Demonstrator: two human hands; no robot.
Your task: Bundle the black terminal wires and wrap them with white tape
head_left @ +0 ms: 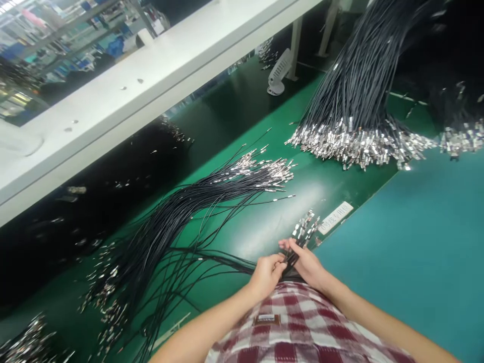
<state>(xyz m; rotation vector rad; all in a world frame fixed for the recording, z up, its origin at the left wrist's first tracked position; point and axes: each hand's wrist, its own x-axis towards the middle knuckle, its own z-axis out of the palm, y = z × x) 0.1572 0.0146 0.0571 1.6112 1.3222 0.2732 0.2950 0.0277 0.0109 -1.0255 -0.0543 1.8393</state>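
Observation:
Close to my body, my left hand and my right hand are both closed around a small bunch of black cables. Silvery metal terminals fan out beyond my right hand. From my left hand the cables trail leftward over the green tabletop. Just past my hands lies a larger bundle of black cables, its metal-tipped ends pointing right. To the right of the terminals a white label strip is stuck on the table.
A thick heap of black cables with metal ends lies at the back right. More terminals sit at the far right. A white shelf beam crosses the upper left above the green table. A small white stand is under it.

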